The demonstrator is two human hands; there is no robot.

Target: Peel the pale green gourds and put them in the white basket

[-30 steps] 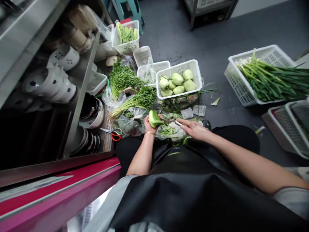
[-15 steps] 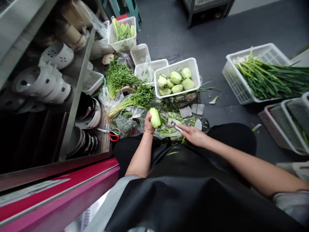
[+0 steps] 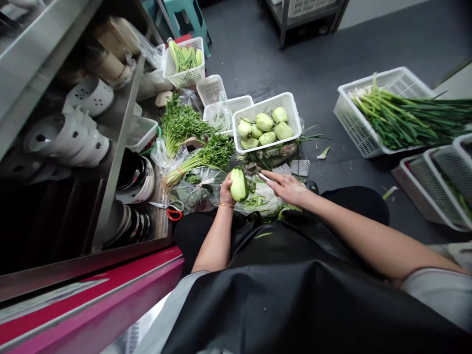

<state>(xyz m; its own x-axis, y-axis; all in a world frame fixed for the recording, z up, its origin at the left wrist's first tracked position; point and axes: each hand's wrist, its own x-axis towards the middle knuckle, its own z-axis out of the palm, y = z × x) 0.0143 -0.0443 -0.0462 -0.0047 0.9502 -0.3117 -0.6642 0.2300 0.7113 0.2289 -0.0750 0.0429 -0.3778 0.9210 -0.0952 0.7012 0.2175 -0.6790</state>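
My left hand is wrapped round a plump pale green vegetable, an eggplant or gourd by its look, with darker strips of skin on it. To its right, my right hand grips a peeler by its white handle; the peeler's head is blurred and held apart from the vegetable. Beneath both hands lie green peelings on plastic bags and white foam netting. Just beyond, a white basket holds several pale green vegetables of the same kind.
Leafy green bunches lie on bags at the left, near red-handled scissors. A metal shelf with white pots stands left. Another basket on the right holds long green stalks. Nested baskets stand nearer.
My right hand with the peeler has moved slightly up and away from me. The held vegetable has turned a little more upright in my left hand. The view has shifted slightly.
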